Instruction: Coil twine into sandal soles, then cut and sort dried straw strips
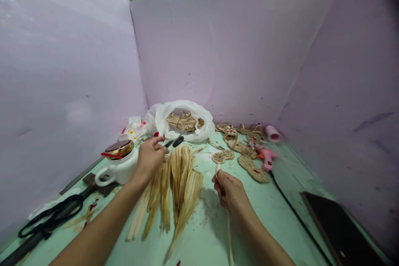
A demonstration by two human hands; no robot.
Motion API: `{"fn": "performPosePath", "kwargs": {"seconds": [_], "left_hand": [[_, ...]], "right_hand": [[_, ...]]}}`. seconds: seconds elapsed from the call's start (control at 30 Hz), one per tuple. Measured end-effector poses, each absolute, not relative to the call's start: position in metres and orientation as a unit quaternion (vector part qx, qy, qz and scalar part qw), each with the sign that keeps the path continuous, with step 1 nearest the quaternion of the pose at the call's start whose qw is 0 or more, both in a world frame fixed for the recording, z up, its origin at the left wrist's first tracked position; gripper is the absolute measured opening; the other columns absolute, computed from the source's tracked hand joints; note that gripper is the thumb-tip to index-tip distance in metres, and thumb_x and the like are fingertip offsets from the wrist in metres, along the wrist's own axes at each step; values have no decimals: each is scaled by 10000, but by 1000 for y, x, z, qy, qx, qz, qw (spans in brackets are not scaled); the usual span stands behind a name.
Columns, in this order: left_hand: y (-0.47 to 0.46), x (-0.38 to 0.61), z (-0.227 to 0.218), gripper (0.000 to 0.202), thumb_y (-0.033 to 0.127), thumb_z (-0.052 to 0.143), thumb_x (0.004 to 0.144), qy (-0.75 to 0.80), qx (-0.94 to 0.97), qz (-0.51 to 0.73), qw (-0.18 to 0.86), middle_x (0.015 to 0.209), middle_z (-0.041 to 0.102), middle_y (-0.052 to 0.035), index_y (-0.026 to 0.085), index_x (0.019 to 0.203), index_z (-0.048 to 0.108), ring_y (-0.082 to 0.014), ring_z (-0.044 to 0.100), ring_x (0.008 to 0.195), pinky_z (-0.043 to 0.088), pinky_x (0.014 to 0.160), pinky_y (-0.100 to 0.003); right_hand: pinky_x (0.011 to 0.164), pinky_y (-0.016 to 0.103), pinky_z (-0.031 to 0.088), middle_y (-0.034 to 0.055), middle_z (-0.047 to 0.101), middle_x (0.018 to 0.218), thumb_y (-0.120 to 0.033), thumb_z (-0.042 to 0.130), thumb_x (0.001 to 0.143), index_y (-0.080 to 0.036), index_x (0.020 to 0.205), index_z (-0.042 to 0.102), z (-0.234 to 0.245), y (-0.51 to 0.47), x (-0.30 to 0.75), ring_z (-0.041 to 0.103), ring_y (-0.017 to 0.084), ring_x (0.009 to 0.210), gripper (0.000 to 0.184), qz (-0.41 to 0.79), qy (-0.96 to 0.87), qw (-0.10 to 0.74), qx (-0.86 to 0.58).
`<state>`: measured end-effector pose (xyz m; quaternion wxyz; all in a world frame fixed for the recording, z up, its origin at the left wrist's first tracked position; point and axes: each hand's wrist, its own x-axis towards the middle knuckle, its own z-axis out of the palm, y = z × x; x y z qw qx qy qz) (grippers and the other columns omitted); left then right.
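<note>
My left hand reaches over the top ends of the dried husk strips, fingers stretched out and apart, with nothing visible in them. Just beyond its fingertips lies a dark, oval-ended tool, its kind unclear. My right hand is closed in a pinch on a twisted husk cord. The cord's upper end runs to a small coiled woven sole, and its tail hangs below my hand toward the near edge. A larger woven sole lies to the right of that one.
A white mug with a gold-rimmed lid and black-handled scissors stand left. Behind are a white plastic bag of husks and several woven pieces. A pink glue gun, its black cord and a dark flat device lie right.
</note>
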<state>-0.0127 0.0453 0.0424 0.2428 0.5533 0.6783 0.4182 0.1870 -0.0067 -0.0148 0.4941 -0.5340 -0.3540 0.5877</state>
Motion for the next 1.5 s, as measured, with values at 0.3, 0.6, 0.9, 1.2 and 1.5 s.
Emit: {"fn": "performPosePath", "kwargs": {"seconds": [0.3,0.6,0.9,1.2,1.5], "left_hand": [[-5,120,16,229,-6,434,705,455,264,470,708,528,514,19,92,867,563,-78,535,406,443,420,-182],[38,72,-28,397,6,438,731,508,254,573,590,610,572,3,80,1113,517,-79,587,477,493,501,-182],[15,54,-23,320,169,565,659,512,457,540,488,706,677,-31,112,959,661,-149,630,579,517,539,-254],[-5,44,-27,365,288,467,768,486,652,390,432,776,673,-31,160,1063,638,-171,607,737,464,650,-255],[-3,44,-19,330,373,579,663,501,682,261,465,484,441,65,155,910,586,-90,386,443,259,430,-197]], "right_hand": [[314,142,129,-116,340,405,-399,590,647,-187,655,421,-7,9,219,221,10,304,271,466,-136,743,-461],[331,150,116,-98,355,442,-454,549,690,-169,655,466,-18,10,208,201,10,320,298,538,-192,654,-497],[343,170,54,-33,492,619,-552,608,639,-166,869,566,-10,-2,195,222,24,370,452,667,-228,602,-376],[334,167,122,-76,434,531,-554,652,619,-161,862,566,-15,-6,187,268,22,352,470,619,-316,554,-459],[351,179,179,-72,475,508,-524,521,742,-177,835,541,-16,-6,188,289,40,345,360,539,-397,500,-549]]}}
